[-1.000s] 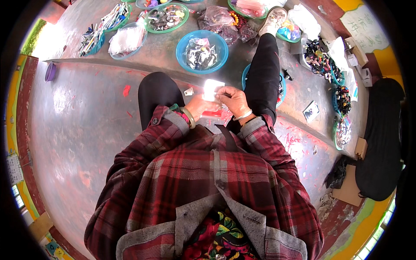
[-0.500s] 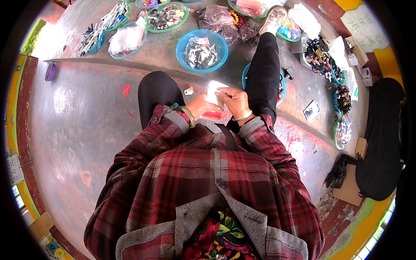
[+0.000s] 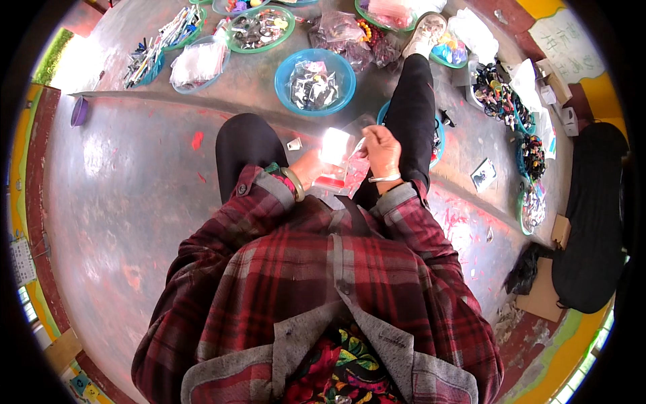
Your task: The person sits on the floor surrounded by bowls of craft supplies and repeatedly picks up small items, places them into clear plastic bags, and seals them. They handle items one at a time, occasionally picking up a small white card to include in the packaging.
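Note:
Between my knees, my left hand (image 3: 309,165) is closed on the left edge of a small white card-like packet (image 3: 336,145). Strong glare washes out its upper part, and a red band runs along its lower end. My right hand (image 3: 383,152) is just right of the packet, thumb and fingers pinched together. A thin, clear strip, seemingly plastic film (image 3: 356,146), runs from those fingertips toward the packet's right edge. Whether it is attached to the packet I cannot tell.
Ahead stands a blue basin (image 3: 315,108) of small plastic-wrapped items. Another blue basin (image 3: 439,141) is partly behind my right leg. Green-rimmed trays (image 3: 291,30) and bags lie farther off. Strung items (image 3: 531,155) line the right. A small purple bowl (image 3: 79,112) sits far left.
My right hand has drawn away from the packet to the right and slightly up, with a clear strip now showing at its fingertips. My left hand still holds the packet in nearly the same place.

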Demonstrator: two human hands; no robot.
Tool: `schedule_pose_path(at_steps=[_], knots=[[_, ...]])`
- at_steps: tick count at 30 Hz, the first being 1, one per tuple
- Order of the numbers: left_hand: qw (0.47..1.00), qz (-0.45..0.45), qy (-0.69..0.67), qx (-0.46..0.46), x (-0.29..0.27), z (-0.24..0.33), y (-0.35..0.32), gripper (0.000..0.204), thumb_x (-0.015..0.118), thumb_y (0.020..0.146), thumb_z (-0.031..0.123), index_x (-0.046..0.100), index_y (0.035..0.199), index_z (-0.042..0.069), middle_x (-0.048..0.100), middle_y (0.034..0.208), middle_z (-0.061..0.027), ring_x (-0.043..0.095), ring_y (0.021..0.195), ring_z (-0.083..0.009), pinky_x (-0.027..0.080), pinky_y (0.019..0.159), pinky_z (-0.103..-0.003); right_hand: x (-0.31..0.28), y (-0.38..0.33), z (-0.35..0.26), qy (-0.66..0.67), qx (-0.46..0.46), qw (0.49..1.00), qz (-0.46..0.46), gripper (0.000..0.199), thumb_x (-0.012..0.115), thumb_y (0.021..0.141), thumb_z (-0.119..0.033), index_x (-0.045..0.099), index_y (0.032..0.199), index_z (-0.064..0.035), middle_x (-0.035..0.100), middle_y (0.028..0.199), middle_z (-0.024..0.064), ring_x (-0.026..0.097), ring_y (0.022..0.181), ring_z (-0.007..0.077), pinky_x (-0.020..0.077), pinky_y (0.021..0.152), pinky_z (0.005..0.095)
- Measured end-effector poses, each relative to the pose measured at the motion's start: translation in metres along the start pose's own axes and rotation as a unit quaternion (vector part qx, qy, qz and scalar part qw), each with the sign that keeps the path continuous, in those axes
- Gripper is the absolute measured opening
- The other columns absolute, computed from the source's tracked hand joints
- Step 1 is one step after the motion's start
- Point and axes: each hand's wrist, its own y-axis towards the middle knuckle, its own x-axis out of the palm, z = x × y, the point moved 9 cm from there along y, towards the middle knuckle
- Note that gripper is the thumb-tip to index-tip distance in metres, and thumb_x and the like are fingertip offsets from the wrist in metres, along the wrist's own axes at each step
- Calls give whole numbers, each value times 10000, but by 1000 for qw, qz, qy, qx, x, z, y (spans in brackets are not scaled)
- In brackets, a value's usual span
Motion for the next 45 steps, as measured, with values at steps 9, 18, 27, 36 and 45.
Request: schedule_pose_path(at_steps=[9, 18, 27, 36, 45], knots=[[993, 81, -27, -87, -21, -34, 23, 296, 553, 625, -81, 566, 913, -10, 601, 830, -118, 595, 742, -229, 464, 668, -333, -68, 1, -68, -68, -140, 981, 114, 50, 548, 832, -52, 578, 834, -12, 513, 586, -11, 469, 478, 41, 392, 446, 170], [914, 126, 386, -16, -39, -30, 106, 277, 613, 614, 108, 598, 868, -1, 619, 785, -177, 599, 752, -299, 459, 677, -367, -62, 7, -67, -95, -167, 977, 95, 53, 569, 824, -65, 573, 827, -13, 520, 603, -3, 470, 478, 45, 396, 448, 172], [894, 201, 395, 64, -49, 6, 161, 286, 594, 698, 145, 607, 945, 0, 608, 789, -157, 583, 743, -259, 442, 652, -350, -62, 12, -66, -117, -171, 974, 94, 42, 599, 798, -58, 583, 826, -32, 536, 602, 5, 479, 479, 43, 396, 447, 188], [994, 100, -17, -39, -1, 28, 78, 281, 527, 845, 332, 565, 920, 64, 604, 844, -74, 583, 775, -145, 441, 630, -235, -54, 14, -60, -89, -140, 984, 61, 76, 582, 820, -94, 582, 820, -18, 532, 589, 0, 511, 487, 53, 424, 460, 193], [994, 23, -97, -43, 38, 33, -8, 339, 554, 836, 335, 546, 1036, 61, 609, 920, -63, 577, 831, -137, 411, 654, -230, -8, -13, -5, 189, 69, 980, -5, 79, 539, 850, -153, 566, 854, -79, 611, 690, 42, 568, 562, 105, 387, 449, 201]])
